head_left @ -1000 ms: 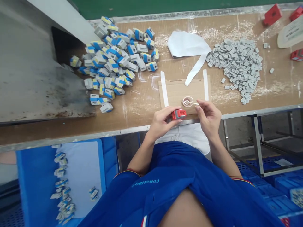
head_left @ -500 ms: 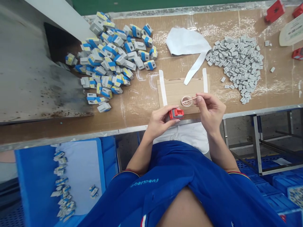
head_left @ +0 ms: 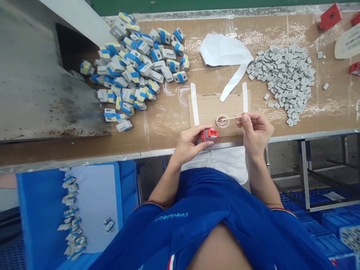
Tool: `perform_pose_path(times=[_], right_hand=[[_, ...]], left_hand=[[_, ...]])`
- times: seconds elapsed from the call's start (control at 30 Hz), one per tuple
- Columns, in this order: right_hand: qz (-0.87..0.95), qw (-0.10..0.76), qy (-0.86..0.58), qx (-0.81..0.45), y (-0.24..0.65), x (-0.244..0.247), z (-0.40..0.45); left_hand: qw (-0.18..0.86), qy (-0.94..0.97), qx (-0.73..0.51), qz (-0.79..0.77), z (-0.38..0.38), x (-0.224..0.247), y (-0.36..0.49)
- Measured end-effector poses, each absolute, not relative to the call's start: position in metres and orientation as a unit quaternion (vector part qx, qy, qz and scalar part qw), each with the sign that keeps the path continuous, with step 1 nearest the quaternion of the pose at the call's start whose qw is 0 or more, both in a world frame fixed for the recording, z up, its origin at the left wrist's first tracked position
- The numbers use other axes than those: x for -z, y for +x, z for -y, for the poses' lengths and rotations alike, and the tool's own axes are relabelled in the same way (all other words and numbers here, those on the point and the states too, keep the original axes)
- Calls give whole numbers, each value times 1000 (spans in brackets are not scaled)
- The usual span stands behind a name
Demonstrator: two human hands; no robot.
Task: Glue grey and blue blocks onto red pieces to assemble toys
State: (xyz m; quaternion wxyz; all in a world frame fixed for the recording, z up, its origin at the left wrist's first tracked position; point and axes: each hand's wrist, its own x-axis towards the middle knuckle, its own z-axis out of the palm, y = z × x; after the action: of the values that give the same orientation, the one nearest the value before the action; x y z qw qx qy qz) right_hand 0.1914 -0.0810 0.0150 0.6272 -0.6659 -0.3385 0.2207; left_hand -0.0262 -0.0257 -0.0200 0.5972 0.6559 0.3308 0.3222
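Between the thumb and fingers of my left hand (head_left: 189, 144) is a small red and grey plastic block (head_left: 209, 135) with a recess on top, held at the table's front edge. My right hand (head_left: 256, 131) pinches a thin stick (head_left: 234, 117), perhaps a cotton swab. Its far end reaches into a small round clear dish (head_left: 222, 121); what the dish contains is hard to make out. Under the dish lies a cardboard sheet (head_left: 206, 107) with a white tape strip (head_left: 194, 103) on its left and another on its right.
At left lies a heap of grey, blue and yellow blocks (head_left: 140, 67) beside a metal chute (head_left: 56, 93). Small grey pieces (head_left: 289, 78) are piled at right. A white cloth (head_left: 222, 48) lies behind the cardboard. A blue crate (head_left: 118, 198) with blocks stands below left.
My right hand has shifted right, and the stick now lies flatter with its tip still in the dish. My left hand and the red block have stayed in place.
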Motion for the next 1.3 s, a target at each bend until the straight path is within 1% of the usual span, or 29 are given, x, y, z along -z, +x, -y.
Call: perform_pose_path(times=[0.2, 0.3, 0.4, 0.53, 0.7, 0.93, 1.13, 1.3], right_hand=[[334, 629, -660, -239, 199, -4, 80], [337, 633, -654, -242, 201, -1, 81], [346, 638, -645, -239, 201, -6, 81], [366, 640, -639, -217, 195, -24, 83], [399, 608, -654, -209, 183, -44, 90], [428, 571, -659, -239, 175, -41, 95], [432, 575, -640, -270, 174, -37, 96], [434, 574, -639, -270, 173, -37, 97]], left_hand=[[618, 639, -328, -321, 25, 22, -24], [607, 650, -332, -313, 25, 22, -23], [584, 673, -334, -308, 24, 21, -23], [565, 687, -338, -308, 24, 21, -23], [576, 678, -333, -312, 24, 22, -23], [610, 651, -334, -304, 25, 23, -23], [602, 659, -346, -289, 24, 22, -22], [603, 659, -340, -294, 24, 20, -22]])
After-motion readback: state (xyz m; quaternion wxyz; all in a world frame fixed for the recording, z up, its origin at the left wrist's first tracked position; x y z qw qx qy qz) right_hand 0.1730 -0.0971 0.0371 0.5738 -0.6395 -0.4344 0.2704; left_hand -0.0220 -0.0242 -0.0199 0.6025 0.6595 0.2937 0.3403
